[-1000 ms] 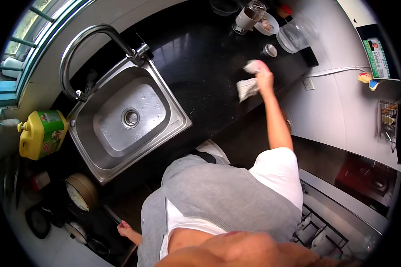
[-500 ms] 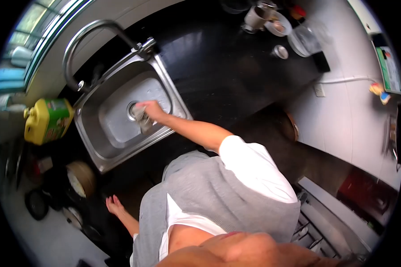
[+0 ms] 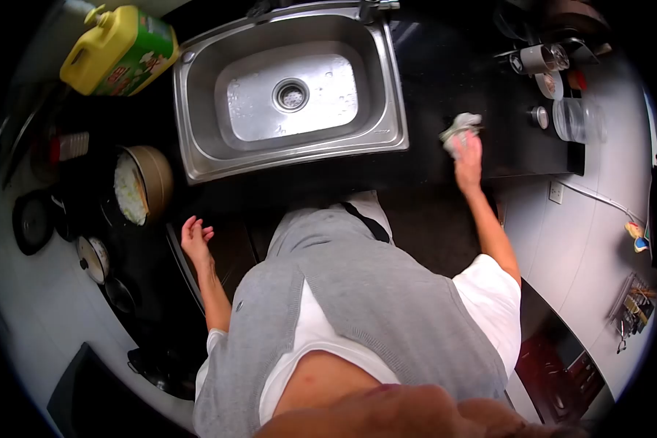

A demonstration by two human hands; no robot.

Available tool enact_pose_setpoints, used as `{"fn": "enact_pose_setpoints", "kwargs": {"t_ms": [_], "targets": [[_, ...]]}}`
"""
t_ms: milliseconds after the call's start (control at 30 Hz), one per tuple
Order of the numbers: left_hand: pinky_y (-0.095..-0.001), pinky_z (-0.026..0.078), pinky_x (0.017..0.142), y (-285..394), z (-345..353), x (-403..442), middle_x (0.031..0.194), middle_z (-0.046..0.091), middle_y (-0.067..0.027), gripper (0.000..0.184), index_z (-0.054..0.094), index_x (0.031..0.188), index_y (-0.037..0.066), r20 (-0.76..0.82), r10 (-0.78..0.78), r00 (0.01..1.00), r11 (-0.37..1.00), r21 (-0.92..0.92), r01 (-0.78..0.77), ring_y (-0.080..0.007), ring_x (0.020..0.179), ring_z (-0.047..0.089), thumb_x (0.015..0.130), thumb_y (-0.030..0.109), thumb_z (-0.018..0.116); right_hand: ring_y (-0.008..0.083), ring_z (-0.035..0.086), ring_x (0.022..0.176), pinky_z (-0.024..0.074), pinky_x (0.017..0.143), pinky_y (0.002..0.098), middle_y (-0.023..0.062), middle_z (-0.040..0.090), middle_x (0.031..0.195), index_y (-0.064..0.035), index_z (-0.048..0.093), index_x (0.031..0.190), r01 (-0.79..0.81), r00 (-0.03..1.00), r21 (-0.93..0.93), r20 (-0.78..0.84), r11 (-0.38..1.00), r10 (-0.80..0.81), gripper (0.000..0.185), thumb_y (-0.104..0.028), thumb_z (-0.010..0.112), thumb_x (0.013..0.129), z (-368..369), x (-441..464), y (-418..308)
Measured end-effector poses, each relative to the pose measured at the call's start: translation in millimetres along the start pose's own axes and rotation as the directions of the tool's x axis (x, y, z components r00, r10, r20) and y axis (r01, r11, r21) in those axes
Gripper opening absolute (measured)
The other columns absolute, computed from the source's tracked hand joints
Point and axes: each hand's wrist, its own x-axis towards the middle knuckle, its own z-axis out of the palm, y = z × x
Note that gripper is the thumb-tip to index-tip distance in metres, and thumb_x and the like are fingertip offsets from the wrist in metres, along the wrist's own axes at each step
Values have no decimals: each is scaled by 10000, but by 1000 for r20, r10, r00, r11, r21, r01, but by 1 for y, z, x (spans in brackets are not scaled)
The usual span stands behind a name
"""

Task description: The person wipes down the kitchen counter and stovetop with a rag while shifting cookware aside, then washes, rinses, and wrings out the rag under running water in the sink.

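Note:
My right hand [image 3: 468, 158] presses a crumpled light cloth [image 3: 461, 130] onto the black countertop [image 3: 431, 87], to the right of the steel sink [image 3: 292, 150]. Its fingers are bent over the cloth and partly blend with it. My left hand [image 3: 197, 238] hangs in the air near the counter edge at the left, below the sink's left corner. Its fingers are apart and hold nothing. The pot with pale chopped food [image 3: 130, 190] is the nearest object to it.
A yellow jug [image 3: 120, 55] stands left of the sink. At the right end of the counter are a glass jar [image 3: 536, 59], a small bowl [image 3: 550, 85], a metal lid [image 3: 539, 117] and a clear container [image 3: 577, 120]. A lidded pot [image 3: 93, 259] sits at the left.
My right hand moved with the cloth from over the sink basin to the countertop on its right. My left hand has risen in view. The whole view has turned and shifted.

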Motion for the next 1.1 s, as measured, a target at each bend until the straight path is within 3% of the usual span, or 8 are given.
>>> {"fn": "enact_pose_setpoints", "kwargs": {"t_ms": [33,233,367,433,500,567,767,1100], "targets": [[-192,459,520,-2,-2,0,890,548,-87,215,490,1034,11,47,3,999,1000,11,-4,-106,605,545,830,70,458,366,320,1134,242,965,419,178,358,1232,-118,494,1113,-150,988,382,90,912,125,418,30,448,724,-13,4,-49],[-185,455,530,-10,-1,-2,888,549,-81,215,499,1032,9,234,-28,972,999,-14,33,-94,615,544,828,55,450,359,424,1021,359,826,430,161,479,1070,-106,515,1034,235,970,437,-45,868,-240,408,-9,501,637,19,71,-233],[-191,442,533,-2,11,-2,870,552,-72,216,514,1023,10,407,4,914,1000,15,-11,-88,624,531,819,56,461,314,507,852,410,765,365,125,586,889,-41,566,959,83,952,783,120,616,-280,310,-31,448,673,63,147,-290],[-190,438,538,0,5,-3,868,553,-69,217,518,1021,12,433,29,901,996,58,-60,-83,632,527,817,62,465,283,481,908,381,807,348,121,564,933,-68,566,981,-265,925,962,274,70,-263,338,19,424,687,47,176,-261],[-189,439,539,-10,-5,-2,867,551,-66,220,517,1025,14,422,56,905,994,58,-89,-82,633,526,817,63,465,283,480,930,390,801,358,98,556,959,-80,568,968,222,974,681,-123,698,-189,369,31,433,644,8,203,-208],[-188,441,543,-19,-11,-2,865,545,-59,222,516,1029,19,392,15,920,996,74,-48,-80,631,523,818,63,464,252,506,880,422,725,344,78,563,912,-101,578,907,355,922,250,-252,901,-293,280,-32,460,663,1,220,-147],[-187,441,545,-29,-7,-6,866,546,-58,223,514,1031,25,383,-46,922,994,108,5,-76,620,517,817,55,460,231,442,893,361,697,332,56,490,901,-74,515,792,393,914,-108,160,913,-374,179,-133,503,624,16,135,-120],[-198,448,544,-41,17,-20,867,558,-66,220,518,1025,36,343,-72,937,997,43,61,-80,616,527,813,79,474,299,467,833,397,711,412,134,506,877,-46,537,871,113,909,380,333,918,-250,209,-160,527,695,29,118,-253]]}}
